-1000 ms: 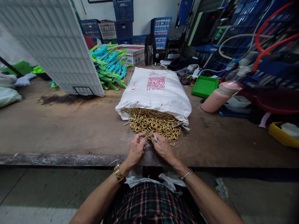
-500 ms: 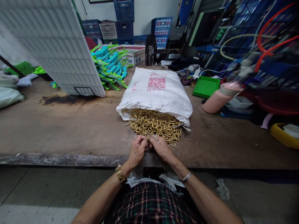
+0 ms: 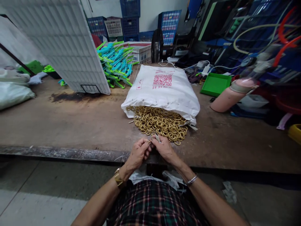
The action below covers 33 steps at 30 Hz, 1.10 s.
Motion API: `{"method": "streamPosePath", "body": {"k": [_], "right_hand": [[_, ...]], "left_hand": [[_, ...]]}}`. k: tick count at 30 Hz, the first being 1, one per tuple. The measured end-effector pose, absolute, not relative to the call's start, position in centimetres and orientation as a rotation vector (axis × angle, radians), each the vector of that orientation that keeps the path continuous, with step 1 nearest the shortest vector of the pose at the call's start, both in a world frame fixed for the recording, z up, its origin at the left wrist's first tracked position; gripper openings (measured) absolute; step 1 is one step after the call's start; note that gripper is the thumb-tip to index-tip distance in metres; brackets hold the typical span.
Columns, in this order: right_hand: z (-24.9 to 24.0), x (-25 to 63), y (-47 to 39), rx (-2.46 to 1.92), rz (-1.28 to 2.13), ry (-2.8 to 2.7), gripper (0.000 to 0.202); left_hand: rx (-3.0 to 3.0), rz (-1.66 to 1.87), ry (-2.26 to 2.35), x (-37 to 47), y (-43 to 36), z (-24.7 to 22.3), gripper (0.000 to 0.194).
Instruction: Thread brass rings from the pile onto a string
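Both hands [image 3: 152,150] drawn nearer table edge, brass rings [image 3: 160,123] unmoved

Glossy brass-coloured metal rings [image 3: 160,123] spill from a white woven plastic sack [image 3: 163,91] with a dull sheen and red print, lying on a worn, matt brown wooden workbench [image 3: 70,124], rough and stained dark in places. Nearby are a smooth bright green plastic tray [image 3: 215,84] and a matt pink plastic flask [image 3: 231,95].
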State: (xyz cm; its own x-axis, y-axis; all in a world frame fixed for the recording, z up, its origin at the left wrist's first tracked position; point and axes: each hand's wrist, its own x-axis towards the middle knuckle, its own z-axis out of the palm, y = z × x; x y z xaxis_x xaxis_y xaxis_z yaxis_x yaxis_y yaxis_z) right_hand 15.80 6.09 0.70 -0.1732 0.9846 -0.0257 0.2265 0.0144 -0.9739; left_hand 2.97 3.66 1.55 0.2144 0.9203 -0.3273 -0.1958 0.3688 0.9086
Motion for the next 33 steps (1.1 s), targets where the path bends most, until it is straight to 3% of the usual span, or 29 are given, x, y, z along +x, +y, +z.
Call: {"method": "streamPosePath", "body": {"k": [11, 22, 33], "right_hand": [[0.3, 16.8, 4.0, -1.485, 0.734, -2.099, 0.016], [0.2, 17.3, 4.3, -1.73, 0.531, -2.306, 0.022], [0.8, 15.7, 4.1, -1.769, 0.459, -2.216, 0.019]], "left_hand": [[0.836, 1.016, 1.006, 2.9, 2.2, 1.8, 0.031], [1.001, 0.997, 1.052, 2.7, 1.1, 2.7, 0.033], [0.463, 1.095, 0.869, 1.4, 1.7, 2.1, 0.029]]}}
